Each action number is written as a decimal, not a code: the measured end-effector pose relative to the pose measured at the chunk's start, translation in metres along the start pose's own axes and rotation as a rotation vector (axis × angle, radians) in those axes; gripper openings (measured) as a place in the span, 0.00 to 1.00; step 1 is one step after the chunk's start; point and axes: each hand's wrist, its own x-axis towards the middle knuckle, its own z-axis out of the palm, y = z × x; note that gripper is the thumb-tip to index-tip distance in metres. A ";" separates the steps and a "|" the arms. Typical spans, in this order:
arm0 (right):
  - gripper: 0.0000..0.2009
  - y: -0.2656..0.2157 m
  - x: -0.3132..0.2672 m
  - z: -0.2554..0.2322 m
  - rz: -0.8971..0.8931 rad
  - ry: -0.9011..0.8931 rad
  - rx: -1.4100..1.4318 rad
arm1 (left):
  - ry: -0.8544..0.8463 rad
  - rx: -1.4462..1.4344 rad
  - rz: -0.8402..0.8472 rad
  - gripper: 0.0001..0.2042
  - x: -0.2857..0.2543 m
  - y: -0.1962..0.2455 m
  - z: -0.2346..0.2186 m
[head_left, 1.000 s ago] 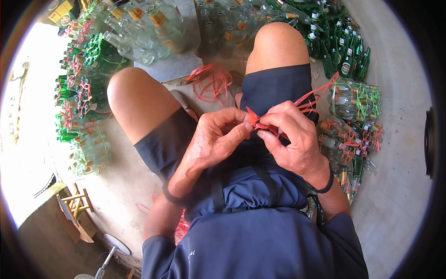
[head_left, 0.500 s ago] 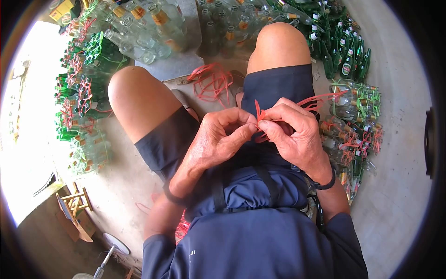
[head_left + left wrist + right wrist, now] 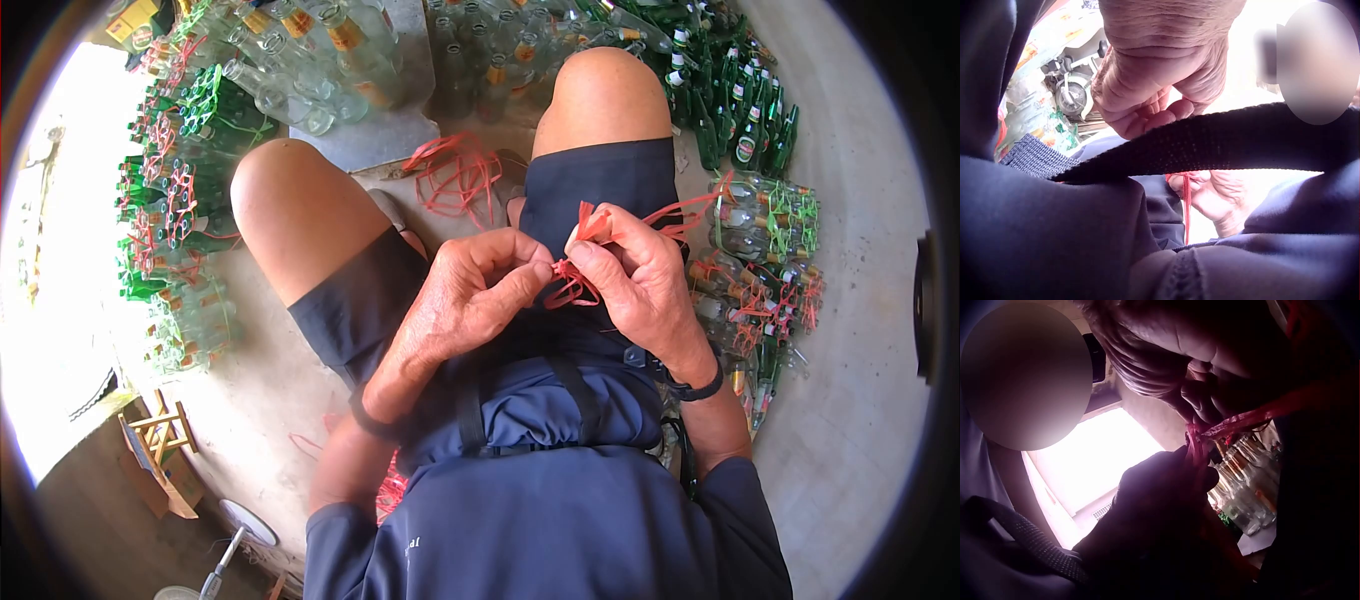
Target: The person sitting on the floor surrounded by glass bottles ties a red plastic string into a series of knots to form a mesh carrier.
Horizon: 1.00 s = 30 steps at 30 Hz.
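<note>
Seated, I work over my lap with both hands meeting at a bunch of red plastic string [image 3: 578,280]. My left hand [image 3: 500,275] pinches the string at its knot with thumb and curled fingers. My right hand [image 3: 610,265] grips the same string, one red end [image 3: 592,222] sticking up above its fingers and strands [image 3: 690,212] trailing to the right. In the left wrist view the left hand [image 3: 1160,94] shows above a black strap [image 3: 1222,144], with a red strand [image 3: 1186,206] hanging below. The right wrist view shows the red string [image 3: 1235,425] between dark fingers.
A loose pile of red string loops [image 3: 455,178] lies on the floor between my knees. Bundles of green and clear glass bottles tied with string stand at left [image 3: 175,200], ahead [image 3: 330,60] and at right [image 3: 765,250]. A small wooden stool [image 3: 165,440] sits lower left.
My right hand has turned and lifted its string end upward, and a red loop now shows below the fingers. My left hand has stayed pinching at nearly the same spot.
</note>
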 end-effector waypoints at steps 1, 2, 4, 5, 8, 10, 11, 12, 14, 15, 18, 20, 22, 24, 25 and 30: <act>0.05 0.000 -0.001 0.000 0.026 0.009 0.027 | 0.000 0.000 0.001 0.09 0.000 0.001 0.000; 0.05 -0.001 -0.001 -0.001 0.052 0.019 0.055 | 0.005 0.012 0.001 0.09 -0.001 0.001 0.000; 0.06 -0.007 -0.001 -0.002 0.084 0.023 0.047 | 0.010 0.023 0.001 0.08 0.000 0.001 0.000; 0.06 -0.009 -0.001 -0.002 0.116 0.026 0.039 | 0.014 0.017 0.008 0.08 0.000 0.000 0.001; 0.06 -0.011 -0.003 -0.004 0.153 0.033 0.067 | 0.015 0.012 0.014 0.08 0.000 0.000 0.001; 0.06 -0.011 -0.004 -0.005 0.142 0.044 0.064 | 0.011 0.014 0.012 0.07 0.001 0.000 0.001; 0.06 -0.010 -0.005 -0.005 0.132 0.055 0.062 | 0.010 0.007 0.006 0.07 0.001 -0.001 0.001; 0.06 -0.009 -0.006 -0.005 0.132 0.056 0.061 | 0.009 -0.001 0.000 0.07 0.001 -0.001 0.000; 0.06 -0.007 -0.006 -0.006 0.130 0.085 0.095 | 0.006 -0.007 -0.002 0.07 0.001 -0.001 0.000; 0.06 -0.007 -0.007 -0.006 0.130 0.085 0.095 | 0.004 -0.012 -0.005 0.07 0.000 -0.001 0.000; 0.06 -0.007 -0.009 -0.008 0.180 0.100 0.167 | 0.009 -0.028 0.010 0.07 0.001 -0.003 0.000; 0.06 -0.006 -0.009 -0.009 0.150 0.120 0.233 | 0.009 -0.049 0.024 0.08 0.001 -0.004 0.001; 0.07 -0.004 -0.009 -0.013 0.116 0.113 0.204 | 0.009 -0.070 0.038 0.08 0.002 -0.005 0.001; 0.08 -0.004 -0.009 -0.015 0.083 0.106 0.174 | 0.020 -0.064 0.076 0.08 0.003 -0.009 0.002; 0.08 -0.004 -0.009 -0.016 0.085 0.104 0.192 | 0.019 -0.064 0.076 0.08 0.002 -0.007 0.001; 0.06 -0.010 -0.010 -0.012 0.104 0.149 0.287 | 0.010 -0.103 0.059 0.06 0.003 -0.007 0.002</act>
